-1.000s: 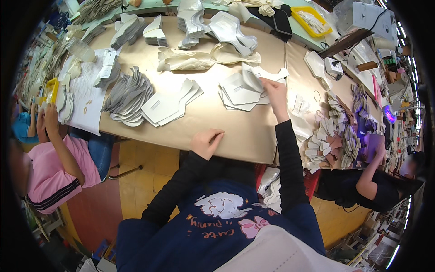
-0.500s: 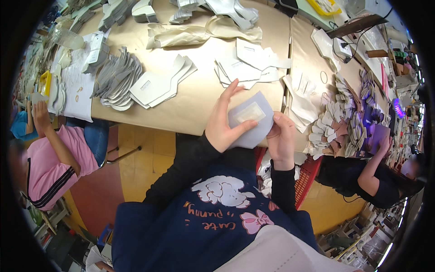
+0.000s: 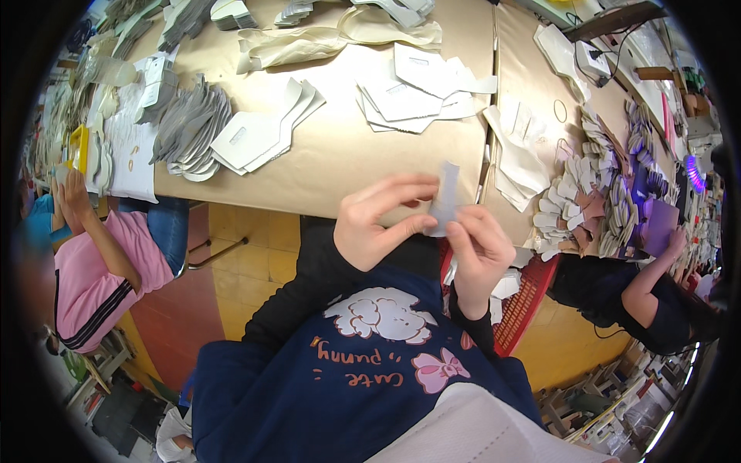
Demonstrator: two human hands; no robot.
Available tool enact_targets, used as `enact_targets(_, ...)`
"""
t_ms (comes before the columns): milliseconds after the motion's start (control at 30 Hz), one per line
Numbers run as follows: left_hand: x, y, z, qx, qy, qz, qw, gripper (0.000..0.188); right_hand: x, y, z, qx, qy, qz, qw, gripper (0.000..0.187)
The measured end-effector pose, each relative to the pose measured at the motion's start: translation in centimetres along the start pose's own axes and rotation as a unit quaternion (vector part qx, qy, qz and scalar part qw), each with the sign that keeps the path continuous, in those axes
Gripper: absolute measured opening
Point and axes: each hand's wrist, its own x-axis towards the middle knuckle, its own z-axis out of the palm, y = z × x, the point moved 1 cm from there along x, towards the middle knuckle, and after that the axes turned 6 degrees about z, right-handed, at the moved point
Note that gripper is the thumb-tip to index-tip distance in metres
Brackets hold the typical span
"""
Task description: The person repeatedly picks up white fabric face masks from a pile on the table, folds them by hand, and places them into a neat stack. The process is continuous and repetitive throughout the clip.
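Observation:
Between my hands is a light grey-blue sheet piece [image 3: 445, 197], upright and slightly blurred, showing only as a narrow strip. My left hand [image 3: 378, 220] pinches it from the left, thumb at its lower edge and fingers reaching behind it. At its lower right, my right hand [image 3: 480, 251] grips it between thumb and bent fingers. Both hands are above the near table edge. Beyond them on the table [image 3: 324, 174] lies a fanned pile of white cut pieces [image 3: 413, 96], with another white stack [image 3: 258, 135] to its left.
Fanned grey pieces [image 3: 193, 131] and cream folded material [image 3: 297, 50] lie farther off. On the right are white sheets [image 3: 515, 158] and heaps of small cut pieces [image 3: 575, 197]. A red basket [image 3: 526, 305] stands beside me. Co-workers sit left, in a pink shirt [image 3: 108, 270], and right.
The grey-blue piece has turned from its broad face, with a cream rectangle on it, to a narrow strip. My left fingers have curled in, and the right hand has come slightly lower.

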Motion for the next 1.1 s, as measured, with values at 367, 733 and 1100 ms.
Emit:
enact_targets(367, -1.1, 0.1, 0.0, 0.012, 0.041, -0.044, 0.998, 0.025, 0.1, 0.0, 1.6, 0.027, -0.035, 0.071, 0.997, 0.009)
enact_targets(733, -0.7, 1.3, -1.1, 0.230, -0.009, 0.114, 0.967, 0.021, -0.1, -1.8, 2.3, -0.215, -0.004, -0.097, 0.972, 0.011)
enact_targets(1100, -1.2, 0.7, -1.9, 0.136, 0.041, 0.049, 0.989, 0.011, 0.4, -1.1, 3.1, -0.146, -0.036, -0.055, 0.987, 0.010)
